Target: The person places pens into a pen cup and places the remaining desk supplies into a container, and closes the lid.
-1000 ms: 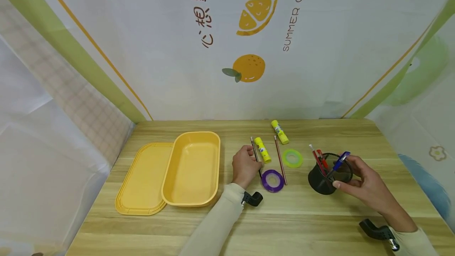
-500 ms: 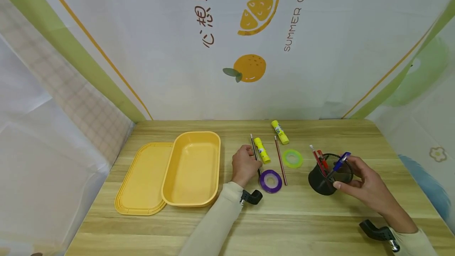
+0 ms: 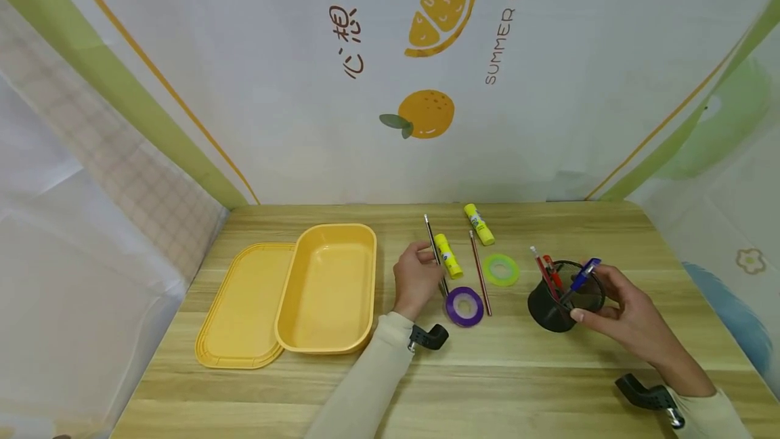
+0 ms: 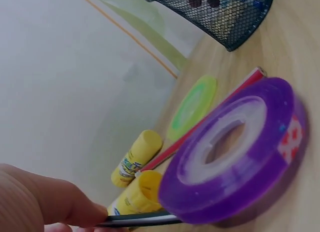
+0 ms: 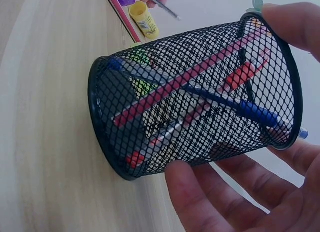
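Observation:
Between thumb and fingers, my left hand [image 3: 417, 283] pinches a black striped pencil [image 3: 430, 234] whose eraser end points away from me. In the left wrist view the pencil's near end reaches a purple roll of tape [image 4: 270, 106]. A yellow glue stick [image 3: 449, 257] lies just right of that hand. My right hand [image 3: 636, 322] holds a black mesh pen holder [image 3: 544, 314] from its right side, thumb at the rim. Inside the holder lean a blue pen [image 5: 257, 113], a red pen [image 5: 241, 74] and a red pencil [image 5: 172, 85].
Left of my left hand stands a yellow box [image 3: 326, 347], beside a flat yellow lid [image 3: 244, 310]. Another red pencil [image 3: 480, 273], a green roll of tape [image 3: 513, 272] and a second glue stick [image 3: 479, 224] lie between the hands. A curtain [image 3: 292, 141] hangs behind the table.
The striped pencil has slid away from me and tilted a little in my left hand. The purple tape has shifted slightly left. My right hand and the pen holder stay put.

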Motion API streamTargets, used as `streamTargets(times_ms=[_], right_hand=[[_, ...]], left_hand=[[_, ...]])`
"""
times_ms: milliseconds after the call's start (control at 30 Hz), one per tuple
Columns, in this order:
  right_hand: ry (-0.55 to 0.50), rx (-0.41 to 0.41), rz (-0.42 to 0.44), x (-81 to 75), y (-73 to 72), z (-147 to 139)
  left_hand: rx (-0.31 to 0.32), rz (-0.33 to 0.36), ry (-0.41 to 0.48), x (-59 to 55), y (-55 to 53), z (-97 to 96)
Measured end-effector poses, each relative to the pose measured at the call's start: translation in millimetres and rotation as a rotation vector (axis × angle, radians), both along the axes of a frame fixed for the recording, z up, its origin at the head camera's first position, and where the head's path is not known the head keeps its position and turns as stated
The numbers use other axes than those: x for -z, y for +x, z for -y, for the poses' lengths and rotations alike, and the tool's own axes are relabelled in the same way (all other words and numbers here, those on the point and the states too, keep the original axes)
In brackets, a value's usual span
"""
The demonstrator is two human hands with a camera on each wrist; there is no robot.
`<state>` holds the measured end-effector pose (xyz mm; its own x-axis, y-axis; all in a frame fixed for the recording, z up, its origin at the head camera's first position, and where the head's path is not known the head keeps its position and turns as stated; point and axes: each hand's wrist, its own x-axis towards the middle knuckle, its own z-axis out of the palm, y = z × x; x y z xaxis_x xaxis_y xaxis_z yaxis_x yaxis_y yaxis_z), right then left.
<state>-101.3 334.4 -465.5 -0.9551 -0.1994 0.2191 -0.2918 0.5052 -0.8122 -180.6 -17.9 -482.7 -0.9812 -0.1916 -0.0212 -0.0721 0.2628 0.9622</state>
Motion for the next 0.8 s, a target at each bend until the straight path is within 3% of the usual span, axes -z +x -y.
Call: streamTargets(times_ms=[367, 800], right_hand=[[0.002, 0.005, 0.000, -1.2, -1.0, 0.8], [0.005, 0.010, 0.006, 0.1, -0.1, -0.2]], left_hand=[[0.018, -0.093, 0.063, -13.9, 1.4, 2.0], [0.026, -0.066, 0.145, -23.1, 3.9, 1.7]])
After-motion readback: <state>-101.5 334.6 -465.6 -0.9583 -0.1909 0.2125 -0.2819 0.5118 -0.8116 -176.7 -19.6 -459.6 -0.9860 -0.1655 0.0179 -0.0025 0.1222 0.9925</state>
